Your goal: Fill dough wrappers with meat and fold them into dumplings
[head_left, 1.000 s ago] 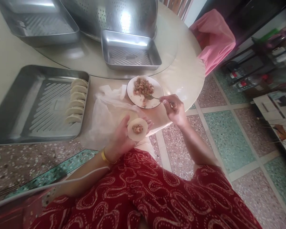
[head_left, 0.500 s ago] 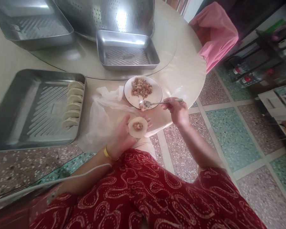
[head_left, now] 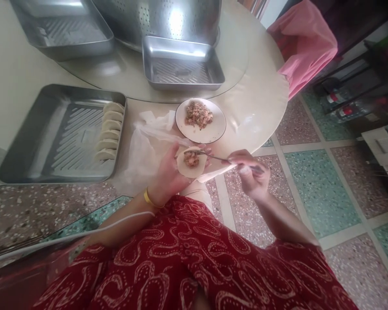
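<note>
My left hand (head_left: 168,177) holds a round dumpling wrapper (head_left: 195,173) on its palm and fingers, thumb at the wrapper's left edge. A mound of minced filling (head_left: 190,160) lies in the wrapper's middle. In my right hand (head_left: 255,177) a metal spoon (head_left: 216,157) is gripped by its handle, its bowl end down at the filling on the wrapper. Just beyond both hands sits a white plate (head_left: 217,130) with a dark rim, bearing a heap of minced filling (head_left: 198,114).
Left, a metal tray (head_left: 51,172) holds a row of several folded dumplings (head_left: 109,133) along its right side. A smaller metal tray (head_left: 184,86), another tray (head_left: 80,51) and a perforated metal colander (head_left: 132,19) stand farther back. Crumpled thin plastic (head_left: 139,150) lies beside my left hand.
My right hand has brought the spoon from the plate's near edge down to the wrapper in my left hand. The filling on the wrapper looks larger. The view has shifted slightly.
</note>
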Motion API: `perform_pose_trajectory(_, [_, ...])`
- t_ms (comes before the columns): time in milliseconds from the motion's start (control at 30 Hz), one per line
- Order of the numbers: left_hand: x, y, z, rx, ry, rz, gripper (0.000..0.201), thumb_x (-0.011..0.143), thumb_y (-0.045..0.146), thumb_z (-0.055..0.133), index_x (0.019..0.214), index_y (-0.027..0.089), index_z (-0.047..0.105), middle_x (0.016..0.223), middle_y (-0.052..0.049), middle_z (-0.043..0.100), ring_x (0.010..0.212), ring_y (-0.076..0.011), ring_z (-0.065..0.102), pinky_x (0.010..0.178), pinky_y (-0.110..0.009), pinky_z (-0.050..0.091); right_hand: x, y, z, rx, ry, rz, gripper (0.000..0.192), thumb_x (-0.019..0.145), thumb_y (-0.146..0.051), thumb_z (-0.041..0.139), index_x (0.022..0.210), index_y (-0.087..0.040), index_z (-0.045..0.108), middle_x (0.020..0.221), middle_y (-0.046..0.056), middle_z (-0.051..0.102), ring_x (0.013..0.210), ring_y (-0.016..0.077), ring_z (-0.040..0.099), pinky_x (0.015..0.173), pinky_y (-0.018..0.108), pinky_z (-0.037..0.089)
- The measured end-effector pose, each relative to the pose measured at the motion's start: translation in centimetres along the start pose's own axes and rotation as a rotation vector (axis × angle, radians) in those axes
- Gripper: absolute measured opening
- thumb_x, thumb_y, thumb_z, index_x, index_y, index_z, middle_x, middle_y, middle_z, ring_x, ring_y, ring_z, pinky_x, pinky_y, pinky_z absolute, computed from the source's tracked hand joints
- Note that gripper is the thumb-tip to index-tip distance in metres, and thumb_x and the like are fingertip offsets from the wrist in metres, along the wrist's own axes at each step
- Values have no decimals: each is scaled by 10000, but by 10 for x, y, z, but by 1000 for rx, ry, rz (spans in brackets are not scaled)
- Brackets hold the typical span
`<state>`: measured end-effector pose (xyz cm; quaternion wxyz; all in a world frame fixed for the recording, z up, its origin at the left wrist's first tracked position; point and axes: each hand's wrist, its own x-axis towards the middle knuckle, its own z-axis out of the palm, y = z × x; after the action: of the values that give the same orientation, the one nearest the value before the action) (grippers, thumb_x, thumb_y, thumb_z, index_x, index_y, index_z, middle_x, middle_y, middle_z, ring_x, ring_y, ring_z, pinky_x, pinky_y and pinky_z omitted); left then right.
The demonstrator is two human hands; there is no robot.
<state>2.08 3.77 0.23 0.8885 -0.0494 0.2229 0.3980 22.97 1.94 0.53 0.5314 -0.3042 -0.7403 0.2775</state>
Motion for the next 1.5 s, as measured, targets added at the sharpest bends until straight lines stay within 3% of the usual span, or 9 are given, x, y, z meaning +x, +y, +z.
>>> perform_pose_trajectory(133, [-4,-1,-1,27,-49,23,652,985,544,307,1308,27,538,1135,-195,702,1134,-291,652,982,-417,517,-8,-4,-4,-232,-82,-250,356,969,-232,559,1293,-372,606,899,-34,767,827,158,690,667,337,607])
perform_pose_trajectory(267, [-7,-3,-1,60,-74,57,635,977,556,315,1223,38,588,1162,-197,691,1158,-299,639,1014,-422,496,-14,-12,-10,-295,-141,-324,401,956,-189,565,1336,-318,582,985,-6,775,915,179,685,724,364,616])
perform_pose_trajectory(367, [-10,-4,2,93,-97,91,646,983,557,291,1217,36,593,1147,-193,697,1164,-295,636,1028,-414,486,-16,-17,-13,-285,-168,-302,404,947,-193,577,1332,-317,587,1036,-1,773,959,194,684,746,394,620])
perform_pose_trajectory(600, [-17,-5,8,125,-116,105,646,991,543,290,1326,50,538,1098,-167,723,1153,-276,647,986,-381,506,-11,-26,-13,-181,-6,-222,284,964,-288,557,1217,-353,668,958,-18,780,886,192,709,712,409,620])
perform_pose_trajectory(767, [-21,-5,11,125,-126,127,619,994,522,299,1310,60,562,1097,-152,729,1151,-282,647,996,-388,503,-13,-27,-14,-175,-48,-144,273,963,-329,554,1198,-418,662,917,-34,776,877,196,715,685,418,618])
perform_pose_trajectory(1000, [-22,-7,12,99,-120,124,607,988,519,340,1318,62,563,1084,-145,731,1096,-263,669,1035,-395,487,-8,-32,-15,-171,13,-174,256,959,-330,565,1171,-419,677,921,-37,769,874,192,710,661,396,626])
perform_pose_trajectory(1367, [-19,-6,7,110,-121,98,602,994,511,282,1305,79,563,1110,-157,727,1194,-284,624,1041,-428,486,-7,-26,-14,-213,-116,-224,297,964,-306,557,1231,-403,644,917,-39,778,898,190,699,688,397,611])
perform_pose_trajectory(1500, [-19,-6,7,133,-128,104,559,1000,455,299,1308,62,549,1127,-147,724,1207,-284,615,1044,-407,483,-5,-30,-15,-186,-40,-216,282,963,-298,555,1205,-389,669,892,-25,774,909,202,697,692,407,617])
